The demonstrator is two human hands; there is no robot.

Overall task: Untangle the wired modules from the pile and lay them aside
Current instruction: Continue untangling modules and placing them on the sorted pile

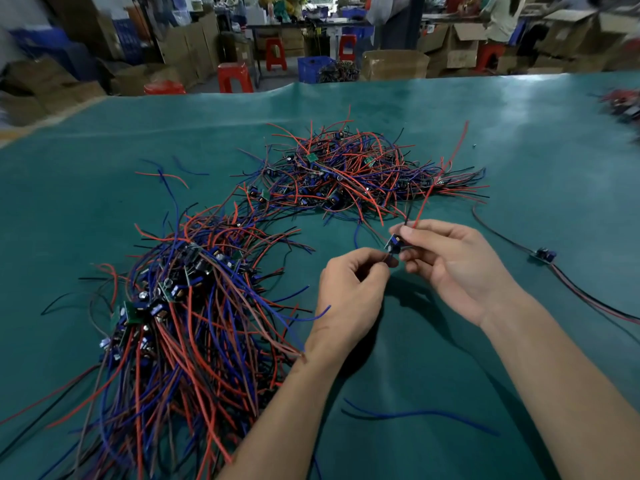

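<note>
From the head view, the right hand (457, 268) is pinching a small blue circuit module (394, 244) above the green-matted counter (519, 140), red and black wires rising from it. The left hand (349, 292) is pinching what is probably its lower lead. The tangled red-blue-black wire pile (349, 171) is lying beyond; a sorted bundle of wired modules (180, 306) is lying left.

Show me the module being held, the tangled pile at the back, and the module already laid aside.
held module (393, 244), head view, blue body
back pile (346, 174), head view, middle
laid-aside module (544, 254), head view, board
</note>
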